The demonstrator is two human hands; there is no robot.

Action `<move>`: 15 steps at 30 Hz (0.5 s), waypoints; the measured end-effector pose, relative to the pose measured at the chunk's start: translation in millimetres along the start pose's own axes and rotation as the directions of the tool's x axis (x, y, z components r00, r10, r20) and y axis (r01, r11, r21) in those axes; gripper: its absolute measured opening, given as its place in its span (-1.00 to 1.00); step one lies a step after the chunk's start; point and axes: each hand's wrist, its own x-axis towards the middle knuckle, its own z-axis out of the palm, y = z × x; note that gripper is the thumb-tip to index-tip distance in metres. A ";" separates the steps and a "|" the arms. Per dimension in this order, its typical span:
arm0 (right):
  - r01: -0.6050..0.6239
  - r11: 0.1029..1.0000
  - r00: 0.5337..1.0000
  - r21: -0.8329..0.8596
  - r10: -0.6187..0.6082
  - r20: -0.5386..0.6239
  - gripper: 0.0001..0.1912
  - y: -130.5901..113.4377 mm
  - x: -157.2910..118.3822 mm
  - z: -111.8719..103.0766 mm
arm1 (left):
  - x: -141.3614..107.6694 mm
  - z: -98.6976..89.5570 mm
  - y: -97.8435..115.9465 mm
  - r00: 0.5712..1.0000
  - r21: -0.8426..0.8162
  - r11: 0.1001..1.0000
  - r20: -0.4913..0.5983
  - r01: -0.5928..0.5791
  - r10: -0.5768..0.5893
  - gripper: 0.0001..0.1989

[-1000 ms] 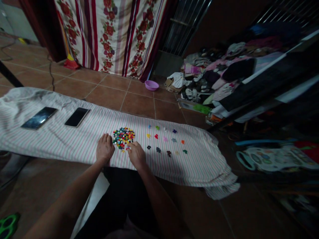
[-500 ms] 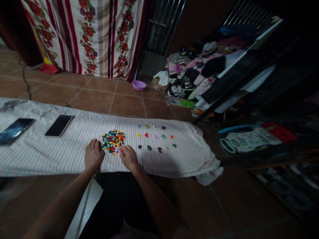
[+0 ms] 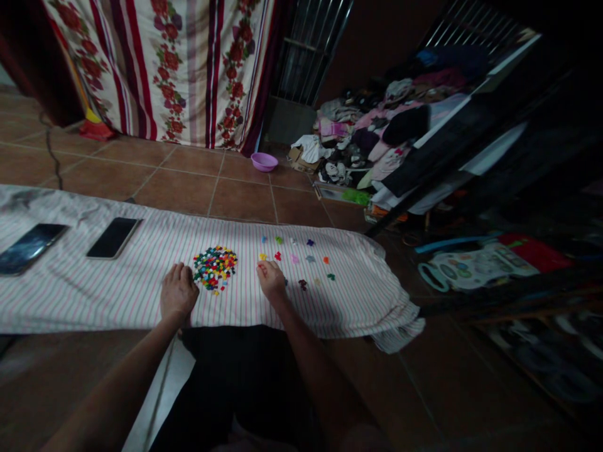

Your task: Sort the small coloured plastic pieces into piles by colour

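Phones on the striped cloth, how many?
2: one phone at the picture's left edge, a second phone between it and the left hand, both flat on the cloth. No others show.

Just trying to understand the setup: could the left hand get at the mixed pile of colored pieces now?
Likely yes: the left hand lies on the striped cloth beside the mixed pile, nothing visible between them, and the right hand is clear of it.

We can't identify the red bit (image 3: 262, 267) pinched by the right hand (image 3: 272, 280); too small. Hand part-hides a dark cluster (image 3: 286, 283). Left phone (image 3: 32, 248), striped cloth (image 3: 136, 289) cut off at left edge.
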 end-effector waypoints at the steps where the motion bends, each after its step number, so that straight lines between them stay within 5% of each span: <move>1: -0.027 1.000 0.999 0.002 0.027 -0.022 -0.78 6.0 4.4 -3.1 | -0.1 -0.1 0.0 1.000 0.003 1.000 0.005 0.000 0.000 -0.65; 7: -0.178 0.984 0.977 -0.025 0.174 -0.122 -0.72 32.7 27.9 -25.8 | -0.6 0.6 -0.5 1.000 0.028 1.000 0.005 -0.007 0.007 -0.64; 15: -0.323 0.935 0.946 -0.148 0.313 -0.090 -0.68 53.4 42.2 -38.5 | -0.5 2.0 -1.0 1.000 -0.038 0.999 -0.004 0.012 -0.012 -0.64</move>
